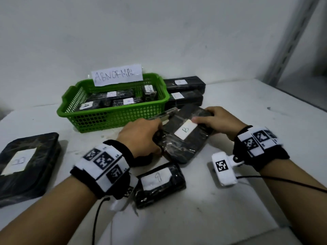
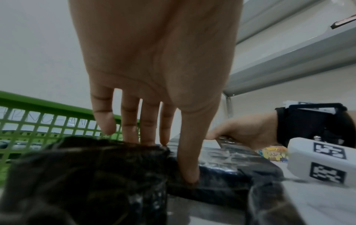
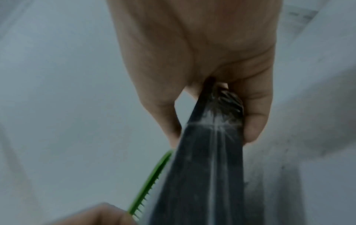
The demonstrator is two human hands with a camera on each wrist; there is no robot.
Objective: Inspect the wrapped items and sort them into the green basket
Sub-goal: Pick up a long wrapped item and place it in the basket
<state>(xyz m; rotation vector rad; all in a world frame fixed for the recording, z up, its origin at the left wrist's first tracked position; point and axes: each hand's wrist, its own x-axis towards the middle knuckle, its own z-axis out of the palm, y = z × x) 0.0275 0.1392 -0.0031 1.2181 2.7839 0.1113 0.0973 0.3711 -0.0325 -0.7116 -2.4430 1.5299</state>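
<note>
Just in front of the green basket [image 1: 113, 110], seen from the head camera, a flat black wrapped packet [image 1: 184, 138] labelled B is held low over the white table [image 1: 230, 209], the left hand [image 1: 141, 137] clasping its near left edge and the right hand [image 1: 217, 121] its far right end. Other wrapped pieces already lie in the basket, under a paper sign reading ABNORMAL [image 1: 117, 76]; more packets sit beside it and nearer the person. From the left wrist, the thumb [image 2: 189, 172] presses the packet's side while the fingertips [image 2: 147, 137] reach over its top edge, a light hold rather than a full clamp. From the right wrist, though blurred, thumb and fingers pinch the packet's end between them. To inspect well, the person would probably turn the packet slowly with both hands, check the film for tears and read the label, before deciding whether it belongs in the basket.
</note>
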